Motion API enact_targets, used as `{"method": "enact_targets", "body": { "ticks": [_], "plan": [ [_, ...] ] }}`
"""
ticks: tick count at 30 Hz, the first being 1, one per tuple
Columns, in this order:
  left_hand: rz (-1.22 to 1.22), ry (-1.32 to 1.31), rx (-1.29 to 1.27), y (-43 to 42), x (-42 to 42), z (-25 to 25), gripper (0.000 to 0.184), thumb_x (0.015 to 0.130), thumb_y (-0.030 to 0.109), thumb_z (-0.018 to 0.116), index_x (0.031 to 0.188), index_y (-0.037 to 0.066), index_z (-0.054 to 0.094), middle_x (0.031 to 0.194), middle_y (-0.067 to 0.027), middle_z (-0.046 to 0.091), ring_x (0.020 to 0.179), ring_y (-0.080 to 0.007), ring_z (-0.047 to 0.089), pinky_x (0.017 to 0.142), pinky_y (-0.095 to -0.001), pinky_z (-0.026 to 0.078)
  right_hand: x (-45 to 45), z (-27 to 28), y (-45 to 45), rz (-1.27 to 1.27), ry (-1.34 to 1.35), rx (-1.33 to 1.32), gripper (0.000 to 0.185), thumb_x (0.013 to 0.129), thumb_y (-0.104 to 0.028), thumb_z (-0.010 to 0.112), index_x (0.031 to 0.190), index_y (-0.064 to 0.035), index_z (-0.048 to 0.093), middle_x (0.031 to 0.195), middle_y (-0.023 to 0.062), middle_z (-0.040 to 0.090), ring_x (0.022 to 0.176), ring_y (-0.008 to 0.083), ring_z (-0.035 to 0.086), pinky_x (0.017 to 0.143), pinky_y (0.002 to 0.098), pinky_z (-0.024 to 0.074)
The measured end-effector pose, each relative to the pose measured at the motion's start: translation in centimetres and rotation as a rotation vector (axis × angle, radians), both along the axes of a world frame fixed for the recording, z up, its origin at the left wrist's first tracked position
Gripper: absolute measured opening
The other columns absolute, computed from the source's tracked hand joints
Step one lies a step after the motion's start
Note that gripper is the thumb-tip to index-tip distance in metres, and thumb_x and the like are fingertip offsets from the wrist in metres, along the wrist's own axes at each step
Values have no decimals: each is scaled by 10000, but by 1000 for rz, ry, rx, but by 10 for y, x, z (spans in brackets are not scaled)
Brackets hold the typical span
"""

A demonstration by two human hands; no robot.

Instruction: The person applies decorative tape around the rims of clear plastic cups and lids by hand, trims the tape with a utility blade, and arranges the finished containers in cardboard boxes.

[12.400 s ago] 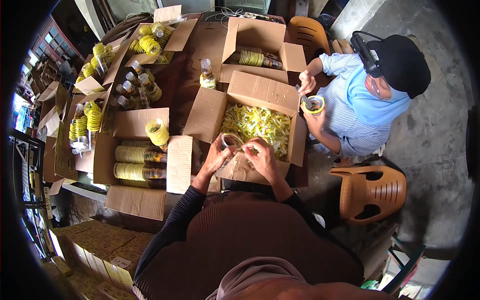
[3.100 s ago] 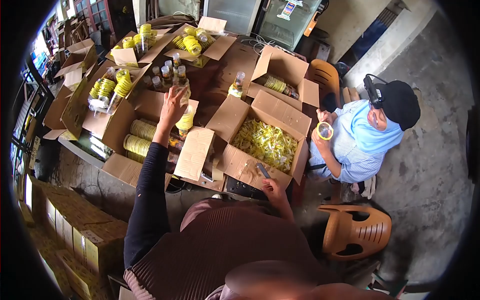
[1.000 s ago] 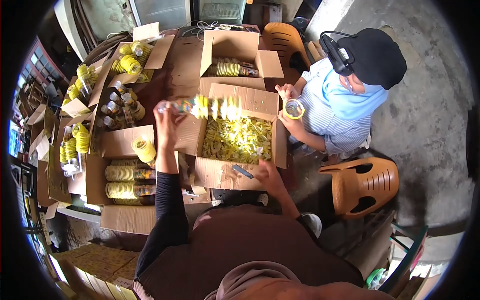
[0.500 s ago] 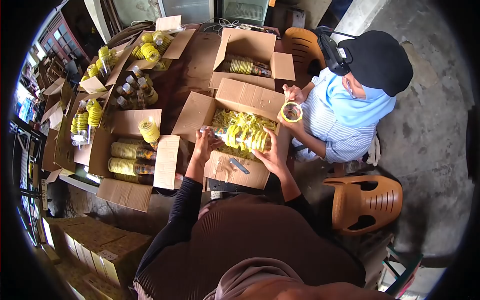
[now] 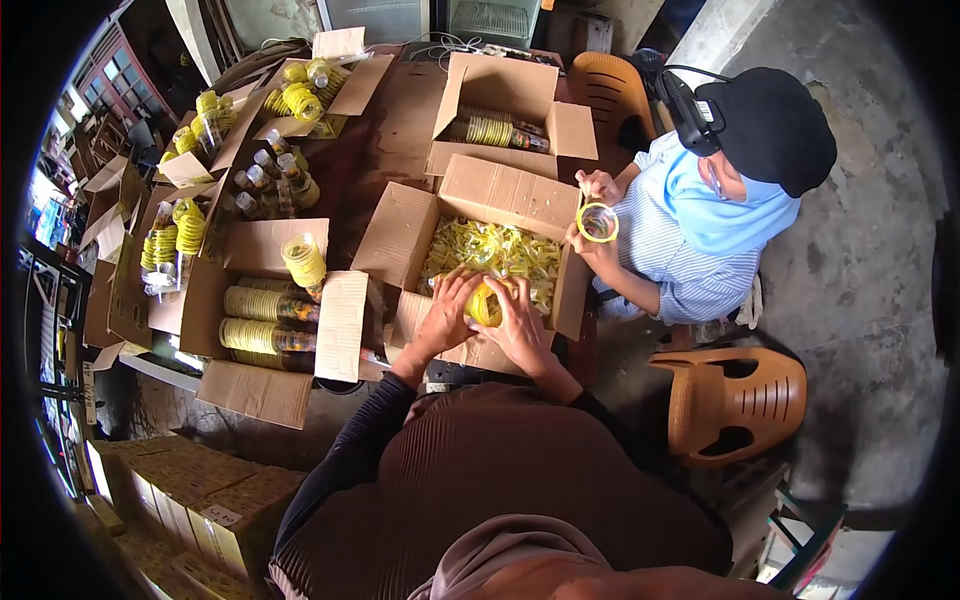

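Above an open cardboard box [image 5: 510,188], both my hands are closed around a stack of clear plastic cups with yellow rims [image 5: 486,305]. Its round yellow end faces me, and my fingers cover much of its sides. My left hand [image 5: 446,312] grips it from the left, my right hand [image 5: 520,325] from the right, fingertips near each other. Shredded yellow strips [image 5: 515,245] fill the box below. To the left, another box [image 5: 265,238] holds several similar cup stacks [image 5: 255,335], with one more stack [image 5: 303,262] leaning on top.
Facing the table from the right, a co-worker [image 5: 690,230] holds a yellow-rimmed cup [image 5: 597,222]. Behind my box stands another carton [image 5: 505,85] of stacked cups. Several clear containers [image 5: 275,180] stand at the table's left. An orange chair [image 5: 740,400] is at my right.
The cup stack lay lengthwise between my spread hands; now it points toward me and my hands have come together around it. A dark narrow tool on the front flap is now hidden.
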State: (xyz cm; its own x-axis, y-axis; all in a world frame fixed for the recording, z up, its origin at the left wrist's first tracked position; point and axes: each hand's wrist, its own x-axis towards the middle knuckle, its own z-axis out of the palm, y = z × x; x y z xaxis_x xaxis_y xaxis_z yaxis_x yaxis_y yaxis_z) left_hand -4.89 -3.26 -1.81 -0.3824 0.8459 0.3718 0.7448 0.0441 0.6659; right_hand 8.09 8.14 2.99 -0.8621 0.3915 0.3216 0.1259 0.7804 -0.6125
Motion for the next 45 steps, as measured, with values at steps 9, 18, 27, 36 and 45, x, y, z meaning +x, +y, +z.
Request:
{"method": "enact_targets", "body": {
  "ticks": [9,18,27,36,45],
  "plan": [
    [73,-177,44,-6,-52,-29,704,673,200,824,1261,67,462,1142,-158,599,1078,-354,574,920,-428,459,-27,27,-1,-65,6,79,653,605,-180,841,1173,-93,532,1067,144,485,1024,336,486,893,438,433],
    [21,-216,5,-19,-73,-36,727,666,180,828,1272,45,449,1167,-171,577,1131,-370,530,941,-425,447,-21,36,12,-80,132,-112,680,626,-203,865,1167,-56,481,1083,153,512,1015,324,521,877,408,459],
    [-189,-216,-60,-60,-81,-10,937,571,266,887,1339,17,410,1387,-183,419,1303,-368,387,1083,-435,325,-8,29,18,-307,67,-183,714,631,-304,877,1139,-19,463,1036,150,537,899,284,559,781,386,474],
    [-40,-138,-91,-54,-95,-9,610,733,237,774,1241,60,488,1235,-140,536,1164,-358,494,982,-431,392,-14,21,1,-366,72,-137,753,603,-358,880,1138,-30,464,1060,165,562,976,356,564,836,428,468],
    [-4,283,-59,-13,-43,51,706,730,263,760,1358,171,450,1362,-65,461,1340,-294,344,1132,-581,150,-20,23,-20,-201,151,-35,763,618,-291,877,1187,-29,441,1103,171,529,1016,339,535,862,408,454]
  ]
}}
